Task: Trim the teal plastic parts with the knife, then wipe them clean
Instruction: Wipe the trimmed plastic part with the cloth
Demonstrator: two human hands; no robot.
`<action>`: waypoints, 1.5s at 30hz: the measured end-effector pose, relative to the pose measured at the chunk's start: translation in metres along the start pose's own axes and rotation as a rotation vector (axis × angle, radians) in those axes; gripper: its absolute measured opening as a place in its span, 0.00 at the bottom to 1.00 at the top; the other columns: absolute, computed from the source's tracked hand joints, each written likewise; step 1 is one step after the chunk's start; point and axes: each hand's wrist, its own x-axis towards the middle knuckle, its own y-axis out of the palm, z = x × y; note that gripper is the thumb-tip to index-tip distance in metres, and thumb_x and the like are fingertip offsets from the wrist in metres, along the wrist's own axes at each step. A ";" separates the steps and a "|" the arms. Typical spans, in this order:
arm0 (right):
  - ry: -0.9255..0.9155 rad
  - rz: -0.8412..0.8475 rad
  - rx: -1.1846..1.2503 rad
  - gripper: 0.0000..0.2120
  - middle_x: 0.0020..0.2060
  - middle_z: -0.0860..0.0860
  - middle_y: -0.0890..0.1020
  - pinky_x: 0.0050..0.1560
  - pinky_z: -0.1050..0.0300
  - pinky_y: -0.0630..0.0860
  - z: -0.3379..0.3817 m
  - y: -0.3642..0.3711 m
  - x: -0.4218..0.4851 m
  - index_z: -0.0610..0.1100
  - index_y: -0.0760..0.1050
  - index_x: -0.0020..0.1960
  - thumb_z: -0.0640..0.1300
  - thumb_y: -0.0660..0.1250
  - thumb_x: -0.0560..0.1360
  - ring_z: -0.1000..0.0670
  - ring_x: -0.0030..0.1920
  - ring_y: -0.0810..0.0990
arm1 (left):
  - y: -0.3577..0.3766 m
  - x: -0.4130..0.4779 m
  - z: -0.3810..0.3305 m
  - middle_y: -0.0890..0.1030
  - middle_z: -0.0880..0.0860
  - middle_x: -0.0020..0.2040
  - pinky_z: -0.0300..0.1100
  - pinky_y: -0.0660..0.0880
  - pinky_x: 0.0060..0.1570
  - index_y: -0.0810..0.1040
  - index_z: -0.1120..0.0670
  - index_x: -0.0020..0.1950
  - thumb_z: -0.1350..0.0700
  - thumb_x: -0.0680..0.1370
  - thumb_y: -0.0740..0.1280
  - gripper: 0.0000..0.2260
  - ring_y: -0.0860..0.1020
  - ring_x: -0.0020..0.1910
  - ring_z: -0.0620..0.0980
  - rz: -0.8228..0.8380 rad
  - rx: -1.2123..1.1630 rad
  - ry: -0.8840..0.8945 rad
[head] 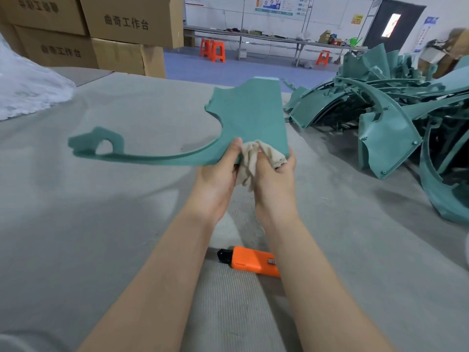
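My left hand (217,174) pinches the teal plastic part (251,115) by its lower edge, thumb on top, holding it above the bench (101,199) so my right hand (275,179), curled round a bunched cloth (253,158), can wipe it, while the orange utility knife (251,261) lies idle below.

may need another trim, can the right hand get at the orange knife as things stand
Probably not at once: the right hand grips the cloth against the teal part. The knife lies uncovered on the table, close to the person.
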 end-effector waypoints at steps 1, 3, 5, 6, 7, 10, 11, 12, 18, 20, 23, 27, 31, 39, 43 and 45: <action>0.018 -0.027 0.065 0.26 0.60 0.43 0.80 0.64 0.44 0.75 0.002 -0.002 0.001 0.42 0.59 0.74 0.38 0.65 0.79 0.47 0.58 0.80 | 0.001 -0.001 -0.001 0.84 0.50 0.50 0.46 0.78 0.54 0.79 0.53 0.52 0.61 0.82 0.60 0.08 0.81 0.53 0.50 0.038 0.016 0.000; 0.044 -0.054 0.140 0.21 0.59 0.41 0.80 0.63 0.45 0.76 0.005 -0.006 0.003 0.40 0.63 0.72 0.41 0.63 0.80 0.44 0.58 0.81 | 0.002 -0.003 -0.002 0.84 0.50 0.50 0.44 0.80 0.51 0.78 0.54 0.54 0.62 0.82 0.60 0.09 0.82 0.52 0.50 0.093 0.029 0.000; 0.042 -0.067 0.176 0.20 0.60 0.38 0.79 0.62 0.47 0.76 0.007 -0.009 0.005 0.36 0.64 0.71 0.42 0.61 0.81 0.44 0.57 0.80 | 0.002 -0.004 -0.004 0.84 0.50 0.51 0.43 0.80 0.50 0.78 0.54 0.55 0.62 0.81 0.61 0.09 0.83 0.52 0.49 0.112 0.029 -0.001; 0.040 -0.082 0.183 0.21 0.60 0.38 0.78 0.61 0.48 0.75 0.008 -0.010 0.007 0.35 0.63 0.72 0.42 0.61 0.82 0.43 0.57 0.79 | 0.002 -0.005 -0.006 0.84 0.51 0.52 0.43 0.80 0.50 0.78 0.54 0.56 0.62 0.81 0.61 0.09 0.82 0.53 0.49 0.109 0.025 -0.008; 0.042 -0.102 0.184 0.22 0.61 0.38 0.77 0.60 0.48 0.74 0.010 -0.012 0.008 0.35 0.62 0.73 0.42 0.61 0.82 0.43 0.57 0.78 | 0.002 -0.005 -0.006 0.83 0.52 0.54 0.43 0.80 0.51 0.78 0.54 0.57 0.63 0.81 0.61 0.09 0.82 0.54 0.49 0.101 0.024 -0.017; 0.061 -0.143 0.175 0.23 0.64 0.36 0.76 0.62 0.43 0.72 0.011 -0.015 0.011 0.36 0.62 0.74 0.42 0.61 0.82 0.38 0.61 0.77 | 0.001 -0.004 -0.006 0.81 0.55 0.59 0.44 0.80 0.53 0.76 0.56 0.61 0.62 0.81 0.62 0.10 0.81 0.57 0.51 0.075 0.052 -0.046; 0.056 -0.154 0.168 0.22 0.64 0.36 0.76 0.64 0.41 0.72 0.010 -0.015 0.011 0.37 0.63 0.73 0.43 0.61 0.82 0.38 0.63 0.77 | 0.001 -0.004 -0.006 0.81 0.55 0.60 0.45 0.79 0.54 0.76 0.56 0.62 0.62 0.81 0.62 0.11 0.81 0.57 0.51 0.067 0.058 -0.053; 0.046 -0.162 0.159 0.22 0.64 0.36 0.76 0.65 0.40 0.72 0.009 -0.015 0.012 0.37 0.63 0.73 0.43 0.60 0.82 0.38 0.63 0.77 | 0.001 -0.004 -0.006 0.81 0.55 0.60 0.45 0.79 0.55 0.76 0.56 0.62 0.62 0.81 0.63 0.10 0.81 0.57 0.51 0.063 0.058 -0.058; 0.000 -0.143 0.132 0.15 0.46 0.38 0.79 0.53 0.46 0.74 0.008 -0.019 0.013 0.34 0.72 0.62 0.44 0.57 0.83 0.42 0.46 0.78 | -0.001 -0.003 -0.005 0.82 0.50 0.57 0.36 0.79 0.45 0.77 0.50 0.55 0.60 0.80 0.64 0.07 0.82 0.53 0.45 0.035 0.038 -0.069; -0.003 -0.159 0.150 0.13 0.31 0.47 0.79 0.41 0.57 0.77 0.009 -0.022 0.014 0.38 0.75 0.49 0.44 0.56 0.84 0.50 0.35 0.77 | -0.001 -0.003 -0.005 0.81 0.51 0.58 0.37 0.80 0.47 0.76 0.50 0.56 0.61 0.81 0.63 0.08 0.82 0.54 0.46 0.024 0.025 -0.067; 0.031 -0.233 0.267 0.16 0.21 0.53 0.76 0.29 0.61 0.76 0.014 -0.029 0.018 0.42 0.71 0.39 0.45 0.57 0.84 0.55 0.24 0.77 | -0.004 0.000 -0.011 0.81 0.51 0.59 0.38 0.80 0.48 0.74 0.53 0.60 0.61 0.81 0.62 0.10 0.82 0.53 0.47 -0.018 -0.045 -0.041; 0.042 -0.229 0.400 0.10 0.35 0.50 0.81 0.34 0.61 0.76 0.024 -0.036 0.018 0.43 0.75 0.47 0.43 0.58 0.83 0.55 0.30 0.79 | -0.009 0.002 -0.017 0.81 0.51 0.57 0.37 0.80 0.48 0.76 0.52 0.56 0.61 0.81 0.62 0.07 0.81 0.50 0.46 -0.055 -0.088 -0.026; 0.016 0.048 0.314 0.09 0.41 0.46 0.80 0.32 0.62 0.74 0.024 -0.017 0.008 0.38 0.74 0.58 0.36 0.56 0.82 0.53 0.32 0.77 | -0.003 0.000 -0.012 0.81 0.51 0.57 0.38 0.79 0.53 0.75 0.53 0.59 0.61 0.81 0.61 0.08 0.81 0.52 0.47 -0.027 -0.088 -0.027; 0.073 0.074 -0.058 0.09 0.42 0.47 0.81 0.33 0.62 0.72 0.014 -0.016 0.003 0.40 0.77 0.57 0.41 0.61 0.81 0.52 0.38 0.78 | 0.000 0.001 -0.003 0.82 0.54 0.56 0.39 0.80 0.52 0.76 0.56 0.60 0.61 0.81 0.62 0.09 0.81 0.55 0.50 -0.033 -0.130 -0.064; 0.099 0.064 -0.022 0.10 0.43 0.46 0.82 0.36 0.60 0.75 0.014 -0.014 0.003 0.39 0.78 0.58 0.40 0.61 0.81 0.51 0.39 0.79 | -0.002 0.000 -0.005 0.84 0.50 0.50 0.38 0.80 0.49 0.77 0.55 0.56 0.62 0.81 0.62 0.07 0.83 0.51 0.47 0.012 -0.118 -0.049; 0.060 0.034 -0.010 0.09 0.36 0.48 0.81 0.32 0.62 0.73 0.014 -0.014 0.003 0.39 0.78 0.52 0.38 0.59 0.81 0.53 0.34 0.79 | -0.002 -0.001 -0.008 0.85 0.48 0.47 0.37 0.80 0.47 0.78 0.53 0.54 0.62 0.81 0.62 0.07 0.83 0.48 0.45 0.048 -0.086 -0.038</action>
